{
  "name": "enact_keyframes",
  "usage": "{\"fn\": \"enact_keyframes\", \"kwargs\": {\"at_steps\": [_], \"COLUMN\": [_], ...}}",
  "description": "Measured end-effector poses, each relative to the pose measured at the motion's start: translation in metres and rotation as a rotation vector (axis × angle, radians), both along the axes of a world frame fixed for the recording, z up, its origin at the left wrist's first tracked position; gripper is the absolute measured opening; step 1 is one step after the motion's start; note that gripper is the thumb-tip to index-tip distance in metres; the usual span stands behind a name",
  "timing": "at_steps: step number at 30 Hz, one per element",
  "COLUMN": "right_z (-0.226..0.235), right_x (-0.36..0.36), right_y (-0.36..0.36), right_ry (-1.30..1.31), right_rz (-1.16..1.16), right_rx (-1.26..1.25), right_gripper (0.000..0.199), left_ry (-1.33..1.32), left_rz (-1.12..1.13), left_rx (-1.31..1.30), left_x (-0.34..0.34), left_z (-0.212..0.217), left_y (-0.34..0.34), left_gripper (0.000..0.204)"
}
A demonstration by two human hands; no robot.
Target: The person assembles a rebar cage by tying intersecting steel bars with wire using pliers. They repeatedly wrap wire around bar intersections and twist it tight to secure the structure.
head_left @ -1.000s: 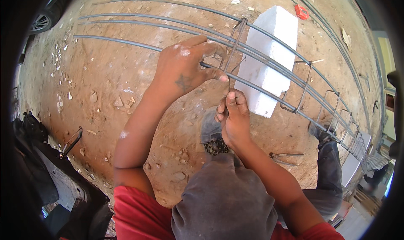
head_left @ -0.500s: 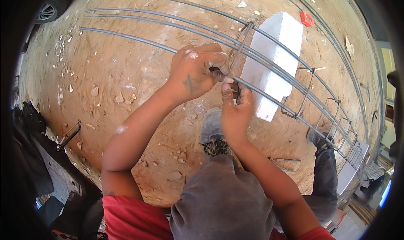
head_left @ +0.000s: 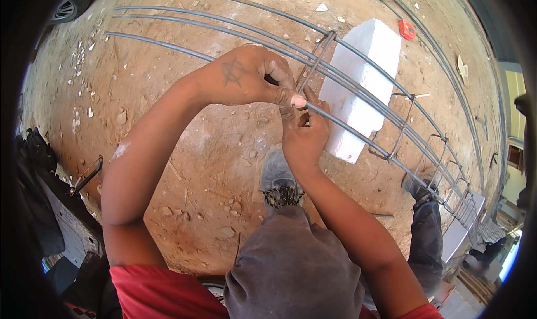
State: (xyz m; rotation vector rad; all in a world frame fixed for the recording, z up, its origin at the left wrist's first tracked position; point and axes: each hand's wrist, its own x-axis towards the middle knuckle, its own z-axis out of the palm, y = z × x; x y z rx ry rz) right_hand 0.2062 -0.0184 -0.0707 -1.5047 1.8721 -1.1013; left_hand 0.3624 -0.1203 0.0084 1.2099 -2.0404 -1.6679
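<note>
Several long steel rebars (head_left: 162, 43) run from the upper left to the lower right, with bent stirrups spaced along them. At the nearest rebar my left hand (head_left: 249, 76) is closed from above, its thumb pressed on the bar where a rusty stirrup (head_left: 316, 62) meets it. Just below that corner is my right hand (head_left: 305, 134), fingers curled up around the same bar from underneath. Whatever its fingertips pinch is hidden behind the bar and the left thumb. A white block (head_left: 358, 84) sits under the bars, right of my hands.
Dirt ground with small stones lies all around. A red tape measure (head_left: 407, 29) is beyond the block, near more long bars. A grey board (head_left: 465, 224) lies at the cage's right end. My boot (head_left: 278, 171) is below my hands; a black chair-like frame (head_left: 70, 218) stands left.
My left hand has rolled over and its elbow has swung out left, bringing the thumb onto the bar. My right hand has shifted slightly left and its fingers have moved behind the bar.
</note>
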Motion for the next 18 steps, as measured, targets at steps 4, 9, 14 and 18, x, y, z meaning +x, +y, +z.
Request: {"fn": "enact_keyframes", "kwargs": {"at_steps": [4, 9, 14, 18], "right_z": [-0.0020, -0.0044, -0.0084, -0.0100], "right_x": [0.0024, 0.0014, 0.0008, 0.0008], "right_y": [0.0004, 0.0030, 0.0041, 0.0029], "right_ry": [-0.005, 0.040, -0.032, 0.008], "right_rz": [0.022, 0.030, 0.011, -0.004], "right_rx": [-0.005, -0.039, -0.086, -0.123], "right_gripper": [0.052, 0.050, 0.048, 0.049], "left_ry": [0.009, -0.233, -0.183, -0.068], "left_rz": [-0.041, -0.096, -0.154, -0.113], "left_rx": [-0.045, -0.160, 0.038, 0.012], "left_x": [-0.0008, -0.0062, -0.0090, -0.0039], "left_z": [0.0060, 0.0091, 0.0068, 0.0002], "left_y": [-0.0001, -0.0061, -0.0065, -0.0012], "left_gripper": [0.031, 0.033, 0.030, 0.027]}}
